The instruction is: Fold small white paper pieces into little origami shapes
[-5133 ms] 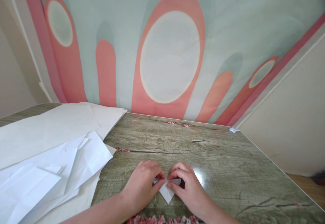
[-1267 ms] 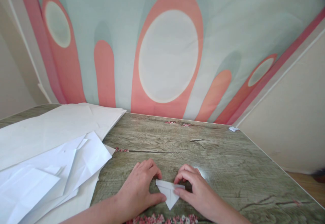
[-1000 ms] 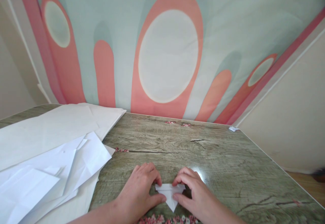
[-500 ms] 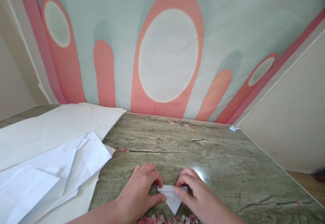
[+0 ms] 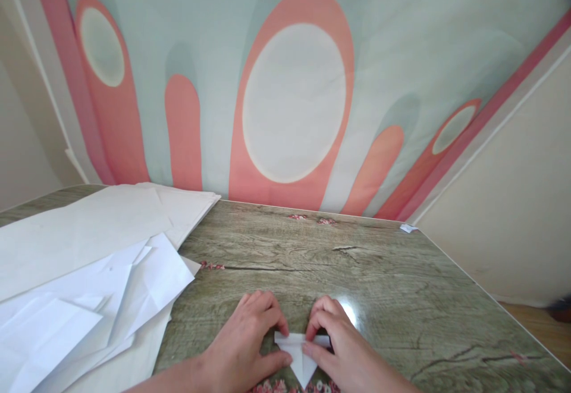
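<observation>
Folded paper [image 5: 300,367] is right at the six o'clock side of our wood-grained table [image 5: 276,244], tip toward us; our right hand [image 5: 333,338] pinches its top edge; our left hand [image 5: 248,340] arches at its ten o'clock corner, digits spread, though we can't tell whether it grips; loose white sheets [image 5: 164,275] lie at eight o'clock in our view.

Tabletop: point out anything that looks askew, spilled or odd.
The loose white sheets lie askew, overlapping at mixed angles on the paper stack. A small white scrap sits alone at the far right corner of the wood-grain tabletop, apart from the sheets. No spill shows.
</observation>
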Tool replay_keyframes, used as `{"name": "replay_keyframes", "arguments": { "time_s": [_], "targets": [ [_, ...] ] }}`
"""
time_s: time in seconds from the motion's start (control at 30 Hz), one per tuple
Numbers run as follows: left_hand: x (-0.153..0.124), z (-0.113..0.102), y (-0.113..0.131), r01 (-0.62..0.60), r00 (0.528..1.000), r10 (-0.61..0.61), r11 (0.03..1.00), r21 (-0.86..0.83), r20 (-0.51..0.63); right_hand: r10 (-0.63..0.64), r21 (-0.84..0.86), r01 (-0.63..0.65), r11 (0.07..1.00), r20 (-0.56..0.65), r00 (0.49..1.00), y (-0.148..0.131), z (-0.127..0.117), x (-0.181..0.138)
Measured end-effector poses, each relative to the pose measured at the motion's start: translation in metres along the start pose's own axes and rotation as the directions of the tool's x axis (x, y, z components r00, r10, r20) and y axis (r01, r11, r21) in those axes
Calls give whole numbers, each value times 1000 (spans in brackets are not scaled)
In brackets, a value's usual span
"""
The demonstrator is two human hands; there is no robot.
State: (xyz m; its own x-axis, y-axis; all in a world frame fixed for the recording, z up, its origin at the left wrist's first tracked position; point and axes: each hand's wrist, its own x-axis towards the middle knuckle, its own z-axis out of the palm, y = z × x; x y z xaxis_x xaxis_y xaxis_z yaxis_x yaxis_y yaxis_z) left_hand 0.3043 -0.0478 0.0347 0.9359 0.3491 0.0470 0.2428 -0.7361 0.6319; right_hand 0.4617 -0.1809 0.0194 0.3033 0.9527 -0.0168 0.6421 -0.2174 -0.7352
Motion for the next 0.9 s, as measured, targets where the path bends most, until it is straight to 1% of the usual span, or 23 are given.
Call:
{"name": "replay_keyframes", "arguments": {
  "time_s": [0.13,0.23,0.4,0.5,0.6,0.73,0.8,0.9],
  "targets": [
    [2,1,-1,16,1000,-16,999,-29,7,-13,7,12,1000,12,1000,-2,-1,0],
    [4,1,-2,35,999,-35,998,-44,5,-51,31,50,998,36,998,-3,-4,0],
    [3,3,-1,22,1000,-23,998,-57,-16,-68,79,67,995,20,997,-1,-6,1],
    [0,3,0,-21,999,18,997,-73,-36,-26,90,23,996,36,999,0,-5,0],
    [-2,3,-1,-113,991,111,993,-30,-80,8,123,-15,992,62,998,-2,-6,-1],
    [-3,1,0,-206,970,213,976,74,-117,-26,105,15,994,104,994,-7,-9,0],
    [-4,1,0,-217,969,224,973,78,-106,-13,119,0,993,107,994,-7,-9,1],
    [-3,1,-1,-196,976,199,980,39,-92,-7,108,-4,994,99,995,-7,-7,1]
  ]
}}
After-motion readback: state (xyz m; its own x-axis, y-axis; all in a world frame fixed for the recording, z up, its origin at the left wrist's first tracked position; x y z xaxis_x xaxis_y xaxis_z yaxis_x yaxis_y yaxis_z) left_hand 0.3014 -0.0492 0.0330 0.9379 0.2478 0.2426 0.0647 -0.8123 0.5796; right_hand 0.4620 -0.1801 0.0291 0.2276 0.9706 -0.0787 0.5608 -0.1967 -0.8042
